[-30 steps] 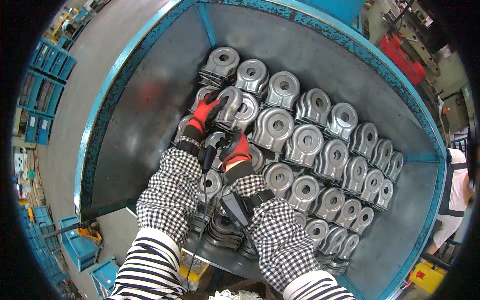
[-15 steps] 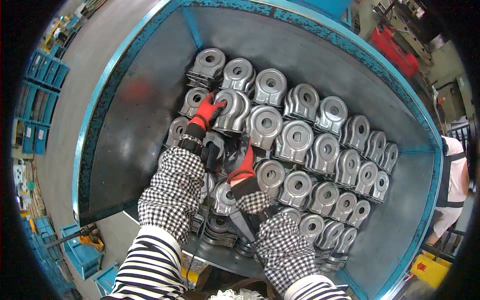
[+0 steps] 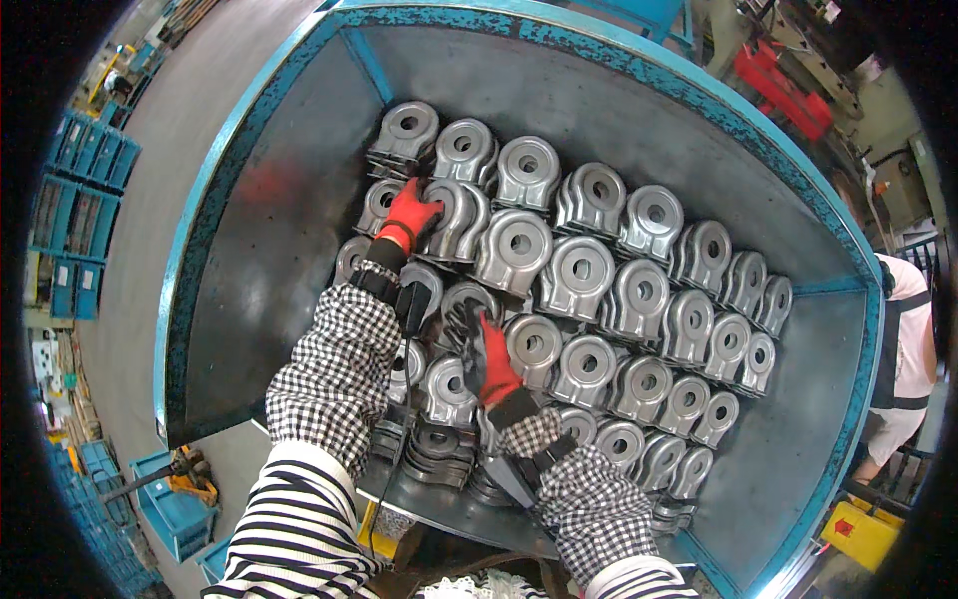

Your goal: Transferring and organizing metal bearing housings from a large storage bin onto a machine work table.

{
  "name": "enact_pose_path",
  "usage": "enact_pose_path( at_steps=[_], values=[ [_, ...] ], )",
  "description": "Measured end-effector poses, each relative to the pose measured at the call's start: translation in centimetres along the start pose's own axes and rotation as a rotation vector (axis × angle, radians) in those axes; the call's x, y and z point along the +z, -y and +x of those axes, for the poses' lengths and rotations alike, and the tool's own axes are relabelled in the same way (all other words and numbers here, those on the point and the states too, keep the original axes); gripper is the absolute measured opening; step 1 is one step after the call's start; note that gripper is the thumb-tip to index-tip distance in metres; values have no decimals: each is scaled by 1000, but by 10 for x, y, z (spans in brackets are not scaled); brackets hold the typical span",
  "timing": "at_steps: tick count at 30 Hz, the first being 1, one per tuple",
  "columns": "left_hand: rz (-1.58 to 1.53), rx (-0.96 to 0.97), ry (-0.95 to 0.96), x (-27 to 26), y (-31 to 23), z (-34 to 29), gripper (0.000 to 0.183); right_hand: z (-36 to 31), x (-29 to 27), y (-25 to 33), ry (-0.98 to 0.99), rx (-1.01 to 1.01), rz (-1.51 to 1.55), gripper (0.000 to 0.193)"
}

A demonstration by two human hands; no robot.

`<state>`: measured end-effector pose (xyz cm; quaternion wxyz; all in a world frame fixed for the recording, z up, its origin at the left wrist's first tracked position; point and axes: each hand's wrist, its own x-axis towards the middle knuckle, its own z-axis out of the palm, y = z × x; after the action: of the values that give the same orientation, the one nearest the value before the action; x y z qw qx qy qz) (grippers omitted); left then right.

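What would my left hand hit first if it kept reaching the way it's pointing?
Probably the grey metal casting that the left hand already touches, with the top-row casting just beyond it; depth is hard to judge.

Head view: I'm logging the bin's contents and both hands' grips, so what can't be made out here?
- Lower layers of castings: hidden under the top layer; how deep the stack goes in the blue bin cannot be told.
- Left hand: palm faces down on a casting, so the grip is unseen.
- Right hand: fingertips are hidden between parts.
- Person at right: cut off by the picture's rim.
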<state>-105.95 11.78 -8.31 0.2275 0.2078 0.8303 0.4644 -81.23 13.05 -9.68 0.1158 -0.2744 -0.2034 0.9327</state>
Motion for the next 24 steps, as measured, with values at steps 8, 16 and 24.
enact_pose_path(
  at_steps=[8, 16, 24],
  values=[
    [269, 170, -174, -9, 5, 13, 71, -63, 11, 51, -221, -646, -1216, 56],
    [-13, 120, -95, -33, 32, 11, 65, 34, 76, 99, 16, -785, -2192, 75],
    [293, 76, -366, -123, 47, -4, 63, 75, 72, 75, 146, -635, -2463, 84]
  ],
)
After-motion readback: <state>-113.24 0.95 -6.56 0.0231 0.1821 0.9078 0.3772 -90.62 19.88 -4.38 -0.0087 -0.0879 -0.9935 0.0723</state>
